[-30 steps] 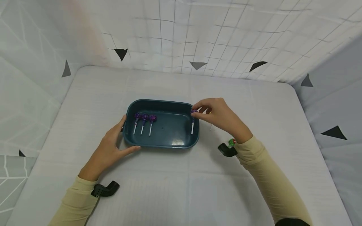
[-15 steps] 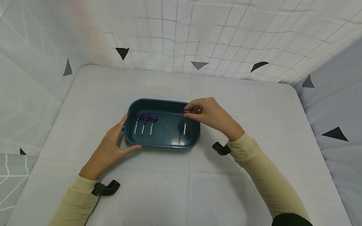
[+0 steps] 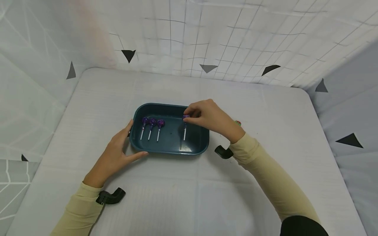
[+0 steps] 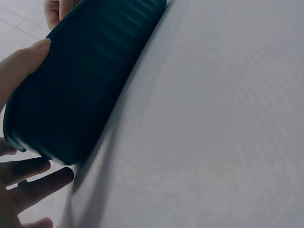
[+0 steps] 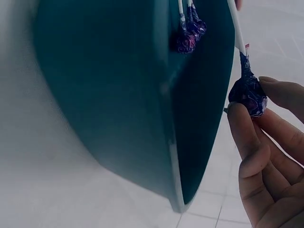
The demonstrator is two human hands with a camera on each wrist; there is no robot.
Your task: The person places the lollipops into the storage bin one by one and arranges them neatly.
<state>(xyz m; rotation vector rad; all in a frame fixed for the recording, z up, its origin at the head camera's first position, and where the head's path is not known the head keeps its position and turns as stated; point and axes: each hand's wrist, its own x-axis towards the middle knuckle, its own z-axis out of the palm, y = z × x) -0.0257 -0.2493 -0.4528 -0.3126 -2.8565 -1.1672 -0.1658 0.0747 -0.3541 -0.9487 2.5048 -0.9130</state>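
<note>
My right hand (image 3: pixel 210 117) pinches the purple wrapped head of a lollipop (image 5: pixel 249 95) between thumb and fingertips. Its white stick points toward the near side, above the right half of the dark teal tray (image 3: pixel 168 152) in the head view. At the tray's left end lie three more purple lollipops (image 3: pixel 152 122) side by side, heads away from me. My left hand (image 3: pixel 112 159) rests against the tray's left corner, thumb along the front rim and fingers at the end wall. Those fingers (image 4: pixel 45 183) look straight and spread in the left wrist view.
Beyond my right wrist a small green and red wrapped thing (image 3: pixel 238 123) peeks out, mostly hidden by the hand. A white cloth (image 3: pixel 165 203) covers the table. White sheets with black triangles (image 3: pixel 128 55) hang around it.
My right hand has carried the lollipop left, from the tray's right end toward its middle. The left hand and the three lying lollipops have stayed in place.
</note>
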